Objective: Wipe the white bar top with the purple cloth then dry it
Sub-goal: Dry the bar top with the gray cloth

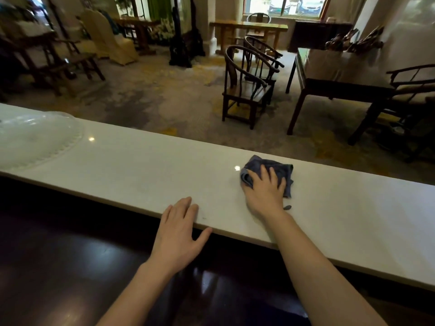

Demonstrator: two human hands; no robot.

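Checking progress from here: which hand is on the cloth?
The right hand, pressed flat on the cloth on the bar top. The left hand rests bare at the near edge.

No readable text, label, brand, number or sign anywhere in view.
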